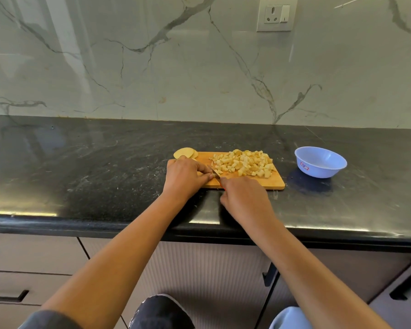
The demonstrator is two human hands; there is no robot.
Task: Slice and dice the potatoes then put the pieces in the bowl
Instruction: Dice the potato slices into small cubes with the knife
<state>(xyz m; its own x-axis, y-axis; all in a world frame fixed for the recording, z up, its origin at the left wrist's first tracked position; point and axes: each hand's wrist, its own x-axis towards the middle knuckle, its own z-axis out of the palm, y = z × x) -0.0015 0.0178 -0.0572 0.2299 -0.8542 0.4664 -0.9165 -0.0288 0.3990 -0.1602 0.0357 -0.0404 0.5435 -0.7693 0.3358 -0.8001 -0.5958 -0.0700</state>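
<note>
Where the dark, glossy stone counter runs left, it is veined and dusted with pale specks. Round potato slices, flat and pale yellow, overlap at the far left corner of the wooden cutting board, partly on the counter.

My left hand sits on the board's left end, fingers curled down with their tips against the blade. What lies under them is hidden, so I cannot tell if they hold anything. The knife shows only a short stretch of blade between my hands. My right hand is wrapped round its handle, over the board's near edge.

The diced potato, small and blocky, is heaped on the board's far right half. The bowl, smooth light-blue plastic with a small sticker, stands on the counter right of the board, apart from it. A wall socket is set in the marble backsplash above.
</note>
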